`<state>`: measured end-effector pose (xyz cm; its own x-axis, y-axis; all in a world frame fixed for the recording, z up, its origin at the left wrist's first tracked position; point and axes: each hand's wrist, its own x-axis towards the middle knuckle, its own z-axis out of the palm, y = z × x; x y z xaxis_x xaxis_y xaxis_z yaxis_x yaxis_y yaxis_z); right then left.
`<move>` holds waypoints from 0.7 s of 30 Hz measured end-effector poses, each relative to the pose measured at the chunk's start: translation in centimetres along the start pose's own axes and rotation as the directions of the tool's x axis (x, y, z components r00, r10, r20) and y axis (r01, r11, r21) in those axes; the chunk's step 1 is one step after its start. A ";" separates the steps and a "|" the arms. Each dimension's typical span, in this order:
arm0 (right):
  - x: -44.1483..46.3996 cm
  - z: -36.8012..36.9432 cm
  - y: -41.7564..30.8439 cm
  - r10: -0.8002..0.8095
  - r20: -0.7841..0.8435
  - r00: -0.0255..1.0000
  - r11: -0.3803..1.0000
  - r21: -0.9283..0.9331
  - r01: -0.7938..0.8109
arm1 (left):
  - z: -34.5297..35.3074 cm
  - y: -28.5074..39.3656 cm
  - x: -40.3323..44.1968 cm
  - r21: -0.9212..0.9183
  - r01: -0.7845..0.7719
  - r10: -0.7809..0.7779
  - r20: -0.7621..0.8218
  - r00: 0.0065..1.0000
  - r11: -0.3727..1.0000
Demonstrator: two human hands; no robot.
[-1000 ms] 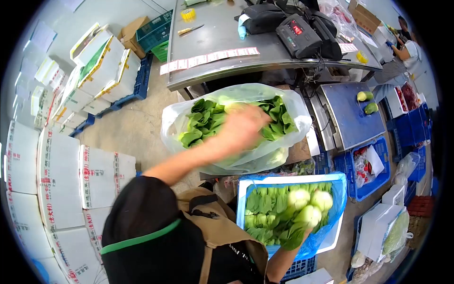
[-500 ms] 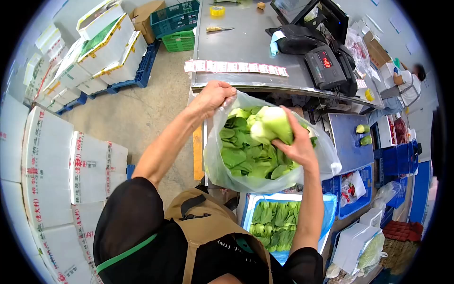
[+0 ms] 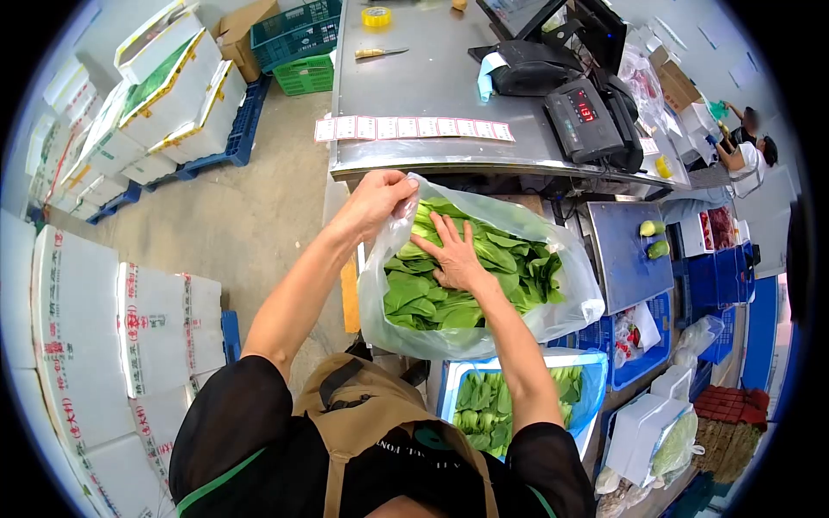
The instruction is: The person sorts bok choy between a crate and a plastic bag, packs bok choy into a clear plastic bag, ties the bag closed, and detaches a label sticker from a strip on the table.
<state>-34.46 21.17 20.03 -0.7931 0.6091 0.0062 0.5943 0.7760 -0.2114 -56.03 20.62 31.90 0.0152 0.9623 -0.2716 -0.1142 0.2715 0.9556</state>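
My left hand point(image 3: 384, 205) pinches the upper left rim of a clear plastic bag point(image 3: 566, 324), its fingers closed on the film. The bag is wide-mouthed and filled with green bok choy point(image 3: 514, 259). Inside it, my right hand point(image 3: 455, 257) lies palm down on the leaves, fingers spread, with nothing gripped. Below the bag stands a white foam box point(image 3: 442, 388) lined with blue film, holding rows of more bok choy point(image 3: 484, 406). My right forearm crosses over part of this box.
Ahead is a steel table point(image 3: 414, 86) with a label strip point(image 3: 414, 128), knife point(image 3: 380, 53), yellow tape roll point(image 3: 376, 16) and scale display point(image 3: 583, 112). A metal platform point(image 3: 622, 259) holds two green vegetables. White boxes point(image 3: 82, 337) stack at left. People point(image 3: 744, 160) work at far right.
My right hand, earlier holding a bok choy above the bag, now rests spread on the leaves inside. The left hand keeps the rim. The display digits differ, and another person shows at right.
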 end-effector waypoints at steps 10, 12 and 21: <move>-10.8 -5.8 -2.0 0.102 -0.462 0.881 0.977 0.213 -0.002 | -0.3 -2.3 -2.5 0.384 0.063 0.027 -0.224 0.974 0.921; -15.3 -7.2 -3.5 0.193 -0.603 0.774 0.957 0.290 -0.013 | -0.1 -2.7 -3.7 0.471 0.023 0.124 -0.277 0.953 0.882; -36.8 1.6 -7.6 0.835 -0.538 0.117 0.470 0.585 -0.661 | 7.5 -0.2 -9.8 0.617 -0.531 0.760 -0.178 0.626 0.581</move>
<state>-9.98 -7.41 19.88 0.4749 0.8076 0.3497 0.7253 -0.1340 -0.6753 -48.75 11.22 35.27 -0.2539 0.8053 0.5358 0.5381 -0.3428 0.7701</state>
